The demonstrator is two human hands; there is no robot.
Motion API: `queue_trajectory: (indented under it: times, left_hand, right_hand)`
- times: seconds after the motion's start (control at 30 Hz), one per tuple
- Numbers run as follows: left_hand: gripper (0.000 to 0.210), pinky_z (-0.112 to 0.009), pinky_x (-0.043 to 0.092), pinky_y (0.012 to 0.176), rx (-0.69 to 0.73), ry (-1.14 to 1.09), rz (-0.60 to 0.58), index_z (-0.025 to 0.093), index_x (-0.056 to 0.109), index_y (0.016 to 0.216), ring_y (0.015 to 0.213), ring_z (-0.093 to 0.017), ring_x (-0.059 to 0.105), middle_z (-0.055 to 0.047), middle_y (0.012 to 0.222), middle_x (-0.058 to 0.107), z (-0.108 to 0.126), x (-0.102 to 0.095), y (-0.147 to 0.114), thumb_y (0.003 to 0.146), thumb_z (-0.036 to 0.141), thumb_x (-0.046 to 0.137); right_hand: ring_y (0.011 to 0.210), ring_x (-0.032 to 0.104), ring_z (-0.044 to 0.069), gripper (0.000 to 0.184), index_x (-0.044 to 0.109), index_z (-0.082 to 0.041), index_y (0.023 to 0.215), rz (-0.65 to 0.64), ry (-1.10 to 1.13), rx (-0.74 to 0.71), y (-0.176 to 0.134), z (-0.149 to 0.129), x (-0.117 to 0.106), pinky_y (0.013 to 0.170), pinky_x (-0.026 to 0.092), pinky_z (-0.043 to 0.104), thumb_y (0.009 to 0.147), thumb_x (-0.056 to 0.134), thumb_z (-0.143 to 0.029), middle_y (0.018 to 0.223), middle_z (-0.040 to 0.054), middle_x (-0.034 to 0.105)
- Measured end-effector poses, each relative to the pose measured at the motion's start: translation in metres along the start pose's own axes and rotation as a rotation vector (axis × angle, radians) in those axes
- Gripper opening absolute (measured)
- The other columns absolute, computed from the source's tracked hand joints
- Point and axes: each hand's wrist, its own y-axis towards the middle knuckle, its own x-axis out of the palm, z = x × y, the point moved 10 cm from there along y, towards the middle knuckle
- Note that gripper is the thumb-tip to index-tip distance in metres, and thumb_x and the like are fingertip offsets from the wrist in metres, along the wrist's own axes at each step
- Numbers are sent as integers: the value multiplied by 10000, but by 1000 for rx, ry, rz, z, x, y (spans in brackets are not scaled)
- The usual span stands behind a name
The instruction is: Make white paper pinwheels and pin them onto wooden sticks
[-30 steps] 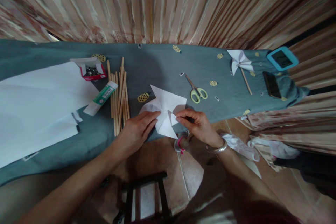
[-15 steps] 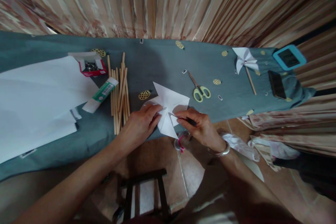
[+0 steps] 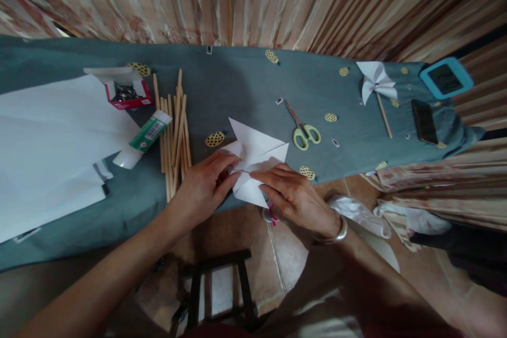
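A white paper pinwheel (image 3: 257, 142) with pointed blades lies at the table's front edge, between my two hands. My left hand (image 3: 206, 182) pinches its left side near the middle with thumb and fingers. From the right, my right hand (image 3: 295, 195) closes its fingers on the paper close to the centre and covers part of a blade. Green-handled scissors (image 3: 303, 129) lie just beyond my right hand. Left of the pinwheel is a pile of thin wooden sticks (image 3: 174, 137).
A red box of small metal pieces (image 3: 129, 95), a green and white glue tube (image 3: 144, 139) and white paper sheets (image 3: 51, 142) are at left. At right lie a finished pinwheel on a stick (image 3: 376, 84), a phone (image 3: 423, 121) and a blue-framed device (image 3: 447, 78). A dark stool (image 3: 217, 264) stands below.
My right hand has moved left, bringing its fingers over the pinwheel's centre. My left hand still pinches the paper. The whole view has shifted slightly.
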Motion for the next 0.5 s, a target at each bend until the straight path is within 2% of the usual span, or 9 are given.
queue_trajectory:
  times: [0.23,0.37,0.5]
  left_hand:
    - [208,-215,487,583,-170,-237,-5,189,652,1015,624,-114,615,9,750,666,-13,2,-5,860,307,580]
    - [146,-230,488,593,-181,-201,-19,189,644,956,593,-112,612,13,735,674,-14,6,1,862,270,567]
    - [107,-242,485,645,-124,-95,-5,177,642,919,684,-130,641,-6,792,694,-9,5,9,848,220,575]
  right_hand:
    - [913,612,179,325,566,-164,1259,74,-9,2,-3,2,-4,856,512,353,951,462,-153,1030,70,701]
    - [960,613,177,362,533,-188,1303,116,-7,9,-6,2,-7,877,515,348,947,470,-164,1112,66,687]
    - [917,606,190,383,526,-163,1319,79,-64,5,-4,-2,-1,870,515,362,944,448,-161,1016,68,700]
